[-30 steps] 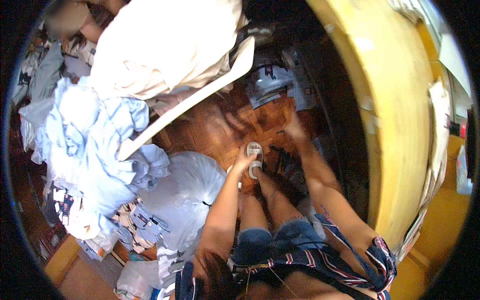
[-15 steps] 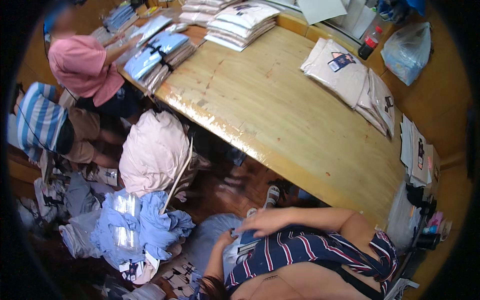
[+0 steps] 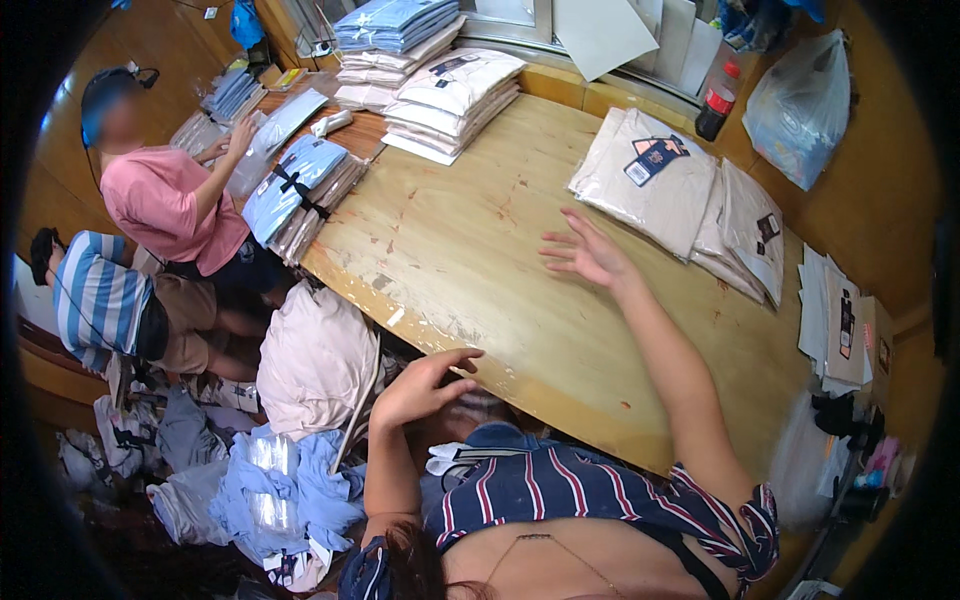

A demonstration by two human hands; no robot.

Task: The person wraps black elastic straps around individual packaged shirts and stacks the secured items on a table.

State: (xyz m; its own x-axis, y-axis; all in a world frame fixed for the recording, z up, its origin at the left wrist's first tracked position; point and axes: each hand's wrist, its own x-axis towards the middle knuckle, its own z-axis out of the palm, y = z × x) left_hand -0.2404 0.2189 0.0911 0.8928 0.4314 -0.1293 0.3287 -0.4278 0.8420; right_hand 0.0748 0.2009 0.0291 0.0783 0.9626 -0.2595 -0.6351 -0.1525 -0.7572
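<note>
Across a wide, scuffed yellow wooden table [image 3: 480, 260], the person's right hand [image 3: 588, 252] hovers palm down with fingers spread, holding nothing, over bare wood in the middle of the top. Near it, to the right, lies a stack of cream folded shirts in clear plastic bags [image 3: 655, 185], close to the far edge; hand and stack are apart. The left hand [image 3: 425, 385] is loosely curled and empty, its fingertips at the table's near edge, which runs diagonally from upper left to lower right.

The widest open wood lies between the two hands and stretches left toward a white bagged shirt stack [image 3: 455, 98] and a bundle of light blue bagged shirts [image 3: 300, 180] at the left edge. A dark bottle with a red cap [image 3: 718, 100] and a pale blue plastic bag [image 3: 800, 105] stand along the far wall.

Below the left edge, a person in a pink shirt [image 3: 170, 205] and another in a striped shirt [image 3: 100, 300] sit beside heaped garments [image 3: 290, 480] on the floor. The floor under the table is hidden, and the picture's rim is black and bent.
</note>
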